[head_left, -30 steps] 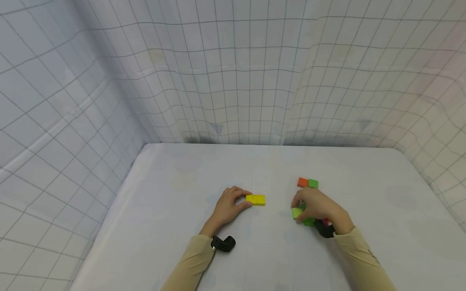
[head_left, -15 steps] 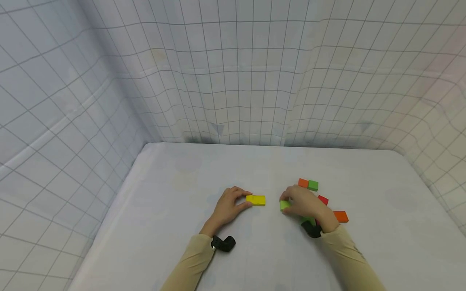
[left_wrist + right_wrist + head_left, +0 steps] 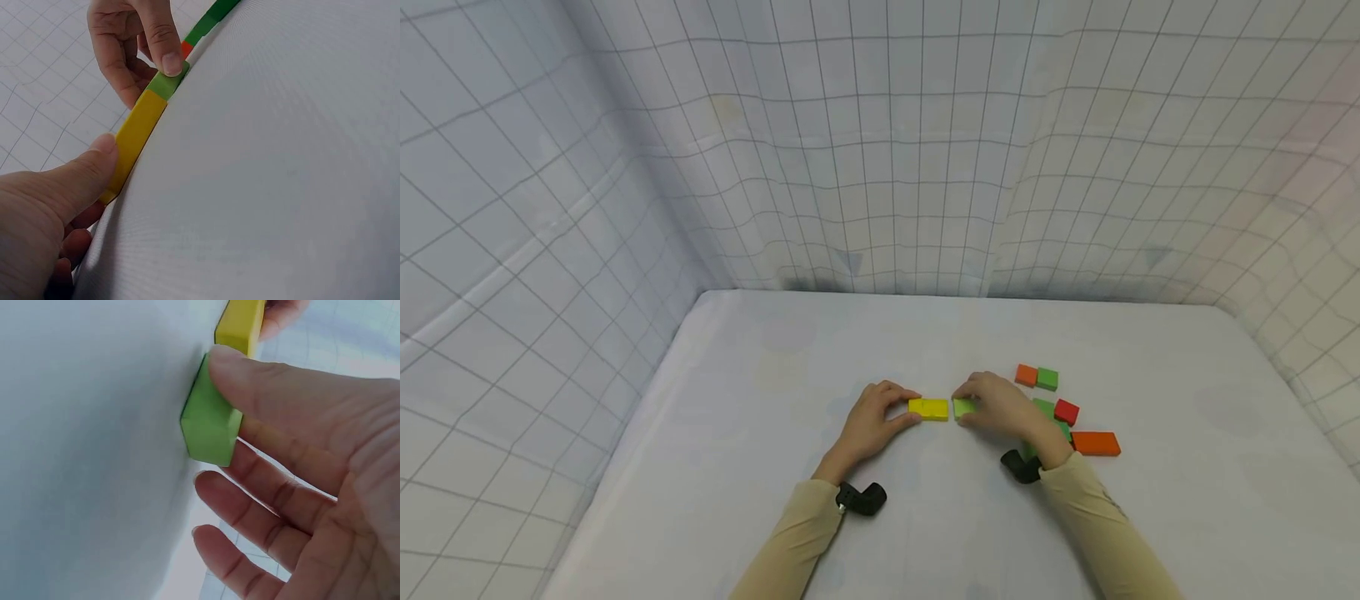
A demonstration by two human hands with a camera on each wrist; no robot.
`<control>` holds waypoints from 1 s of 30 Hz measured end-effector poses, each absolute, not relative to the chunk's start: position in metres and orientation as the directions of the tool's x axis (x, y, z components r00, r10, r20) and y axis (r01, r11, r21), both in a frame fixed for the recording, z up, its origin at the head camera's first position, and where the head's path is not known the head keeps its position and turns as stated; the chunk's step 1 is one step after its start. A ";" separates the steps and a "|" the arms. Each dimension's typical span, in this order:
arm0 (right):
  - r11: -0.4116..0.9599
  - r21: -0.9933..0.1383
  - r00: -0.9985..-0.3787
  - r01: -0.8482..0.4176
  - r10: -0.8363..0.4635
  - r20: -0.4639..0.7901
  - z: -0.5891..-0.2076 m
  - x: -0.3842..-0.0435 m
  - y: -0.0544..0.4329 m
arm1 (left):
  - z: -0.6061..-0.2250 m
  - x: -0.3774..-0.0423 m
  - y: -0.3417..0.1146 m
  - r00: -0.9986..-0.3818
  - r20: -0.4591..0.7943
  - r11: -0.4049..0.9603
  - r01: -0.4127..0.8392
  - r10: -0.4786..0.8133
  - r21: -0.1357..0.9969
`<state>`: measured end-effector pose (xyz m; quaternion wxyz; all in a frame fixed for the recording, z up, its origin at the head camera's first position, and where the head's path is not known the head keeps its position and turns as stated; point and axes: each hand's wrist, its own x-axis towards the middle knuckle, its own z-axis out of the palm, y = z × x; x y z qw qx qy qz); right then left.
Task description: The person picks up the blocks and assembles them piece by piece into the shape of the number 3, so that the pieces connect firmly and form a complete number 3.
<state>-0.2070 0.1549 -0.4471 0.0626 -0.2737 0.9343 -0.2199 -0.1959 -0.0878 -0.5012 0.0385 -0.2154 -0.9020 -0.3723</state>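
Observation:
My left hand (image 3: 872, 425) pinches the left end of a yellow block (image 3: 929, 409) lying on the white table, thumb on the near side and fingers on the far side. My right hand (image 3: 1003, 408) pinches a light green block (image 3: 211, 419) between thumb and fingers, its other fingers spread. In the head view a narrow gap shows between the light green block and the yellow block's right end. The left wrist view shows the yellow block (image 3: 139, 140) in line with the light green block (image 3: 167, 82), their ends overlapping there.
Right of my right hand lie an orange-red long block (image 3: 1096, 443), a red block (image 3: 1066, 412) and several green blocks (image 3: 1042, 407), partly hidden by that hand. Behind them sit an orange block (image 3: 1026, 375) and a green block (image 3: 1047, 379). Gridded white curtains (image 3: 880, 150) surround the table.
My right hand has carried the light green block leftward from the pile to beside the yellow block's right end, uncovering the red and orange-red blocks. My left hand has stayed in place.

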 end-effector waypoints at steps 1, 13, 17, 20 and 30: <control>0.752 -0.448 -0.842 -0.485 -0.539 0.007 -0.447 -0.207 0.154 | -0.501 -0.196 -0.088 -0.901 0.237 0.627 0.424 0.362 0.654; 0.756 -0.459 -0.854 -0.467 -0.521 0.010 -0.448 -0.204 0.149 | -0.501 -0.197 -0.088 -0.893 0.253 0.619 0.441 0.371 0.650; 0.754 -0.455 -0.850 -0.474 -0.527 0.013 -0.448 -0.204 0.148 | -0.500 -0.196 -0.088 -0.894 0.251 0.621 0.439 0.370 0.649; 0.753 -0.451 -0.849 -0.478 -0.529 0.017 -0.448 -0.204 0.148 | -0.498 -0.196 -0.088 -0.897 0.248 0.622 0.434 0.366 0.651; 0.745 -0.454 -0.842 -0.488 -0.538 0.022 -0.450 -0.204 0.146 | -0.498 -0.195 -0.089 -0.894 0.253 0.616 0.439 0.369 0.654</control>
